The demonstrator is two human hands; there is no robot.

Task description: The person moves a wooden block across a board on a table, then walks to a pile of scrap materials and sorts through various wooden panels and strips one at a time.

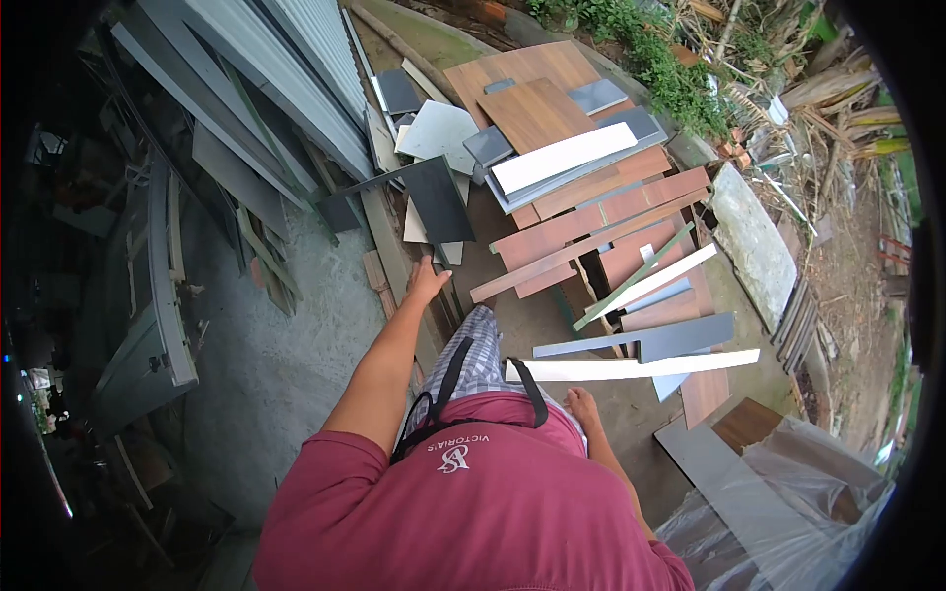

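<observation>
My left hand point(428, 282) reaches forward with its fingers stretched and thumb apart, holding nothing that shows. Just beyond its fingertips is a black board point(439, 200), tilted across pale offcuts, with a narrow dark strip running left from its top. Beside my right hip hangs my right hand point(581, 406), its fingers loosely curled and partly hidden, with nothing visible in them. Closest to that hand is a long white strip point(641, 369), lying near a grey board point(687, 338) on the pile.
Brown wood-look panels point(552, 113), reddish planks point(601, 212) and a green-edged strip point(636, 276) lie stacked ahead. Tall metal sheets point(296, 79) lean at the left by a concrete floor point(315, 325). Plastic sheeting point(788, 483) covers boards at the lower right; a stone slab point(754, 241) leans beyond.
</observation>
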